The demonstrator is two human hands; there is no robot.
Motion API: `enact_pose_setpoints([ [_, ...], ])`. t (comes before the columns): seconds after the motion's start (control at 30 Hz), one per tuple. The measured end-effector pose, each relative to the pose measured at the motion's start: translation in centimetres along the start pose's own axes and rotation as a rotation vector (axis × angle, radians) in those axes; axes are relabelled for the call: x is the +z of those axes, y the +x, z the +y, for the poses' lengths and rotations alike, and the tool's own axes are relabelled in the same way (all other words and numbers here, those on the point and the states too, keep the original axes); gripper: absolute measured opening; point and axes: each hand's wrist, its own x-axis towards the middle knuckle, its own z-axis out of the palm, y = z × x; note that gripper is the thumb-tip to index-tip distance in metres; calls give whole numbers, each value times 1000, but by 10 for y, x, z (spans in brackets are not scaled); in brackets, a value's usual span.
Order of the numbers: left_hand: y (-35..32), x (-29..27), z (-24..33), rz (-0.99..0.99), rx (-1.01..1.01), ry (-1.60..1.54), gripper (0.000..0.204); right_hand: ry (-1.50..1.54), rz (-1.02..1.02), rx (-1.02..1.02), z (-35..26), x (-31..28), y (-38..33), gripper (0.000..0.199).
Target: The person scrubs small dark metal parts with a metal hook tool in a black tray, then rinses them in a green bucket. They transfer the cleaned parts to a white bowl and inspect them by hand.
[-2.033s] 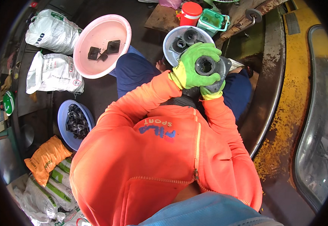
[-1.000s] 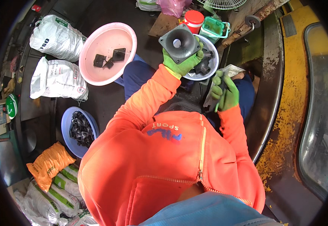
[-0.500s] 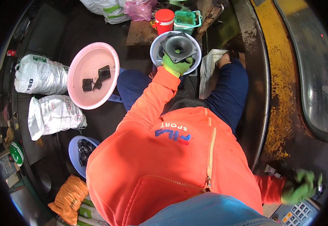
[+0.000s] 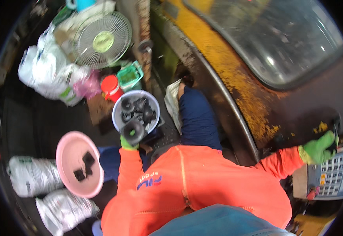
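My left hand [image 4: 128,144], in a green glove, grips a black horn-shaped plastic part [image 4: 140,129] from below. Its wide round mouth faces up, and a spot of green glove shows through its centre hole. The part is at the near rim of a pale blue-white basin [image 4: 115,118], which holds several similar black parts [image 4: 142,108]. Far to the right, my right hand [image 4: 317,150], also green-gloved, has its fingers curled round a dark handle [image 4: 332,148] at the machine's side. The handle is partly covered by the glove.
A pink basin [image 4: 66,145] with flat black pieces stands left, near white sacks [image 4: 33,177]. Beyond are a red jug [image 4: 111,87], a green container [image 4: 129,76] and a fan [image 4: 102,41]. The machine's yellow door [image 4: 234,74] and keypad panel [image 4: 333,175] flank my right.
The view has swung right, so the basins sit further left. My left hand has drawn the horn-shaped part back toward me, to the basin's near rim. The right hand, blurred before, shows more clearly.
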Motion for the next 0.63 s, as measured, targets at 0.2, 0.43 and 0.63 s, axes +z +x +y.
enact_pose_setpoints([
  [0.2, 38, -48, -62, -462, 167, 80, 27, 543, 51, 50, -38, 81, -35, 18],
  [0.43, 25, -59, -68, -141, 326, 794, 32, 628, 19, 490, 44, 155, 42, 25],
  [0.63, 31, -74, -69, -170, -290, -652, 69, 152, -18, 878, 131, 281, 77, 54],
])
